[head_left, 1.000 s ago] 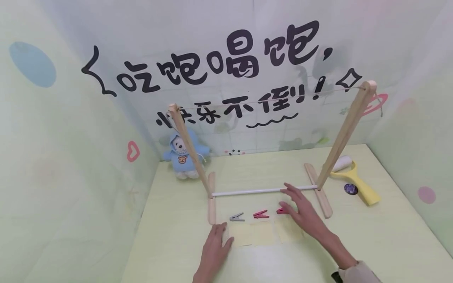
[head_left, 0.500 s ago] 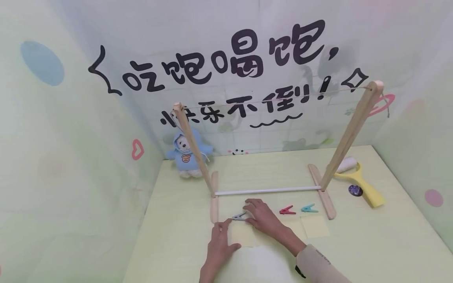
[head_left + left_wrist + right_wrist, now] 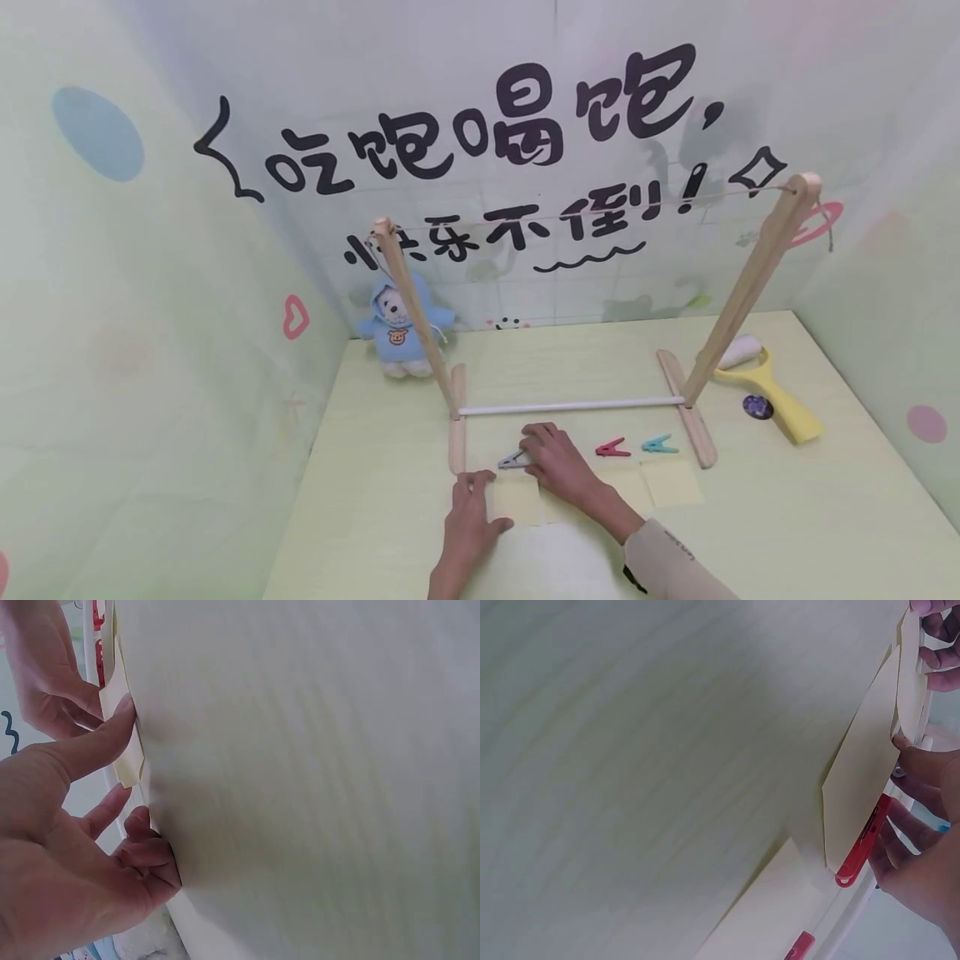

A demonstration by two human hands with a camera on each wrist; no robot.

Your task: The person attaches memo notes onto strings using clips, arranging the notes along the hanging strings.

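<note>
Along the near side of the bench (image 3: 352, 500): four pegs are lying in a row, just beyond three pale notes.
Grey peg (image 3: 513, 461): it is lying at the row's left end, just beyond the left note (image 3: 517, 502).
Right grip (image 3: 561, 468): it is pinching the grey peg's right end between thumb and fingers, and hiding a neighbouring peg from the head view.
Left grip (image 3: 472, 521): it is resting with thumb and forefinger spread, touching the left note and showing no closed pinch.
Grey peg's hold: only one end is being held, so uneven pressure there could be twisting it loose.
Neighbouring red peg (image 3: 864, 844): it is lying close against the right grip's fingers, so a sideways sweep could be knocking it askew.
Left note's risk: it is seemingly lying loose, so a dragging left thumb could be creasing or shifting it.
Turquoise peg (image 3: 660, 444) and right note (image 3: 672, 483): both are now showing plainly, whereas a second ago the right grip was covering that end.
Left grip's place: it is staying beside the left note.
</note>
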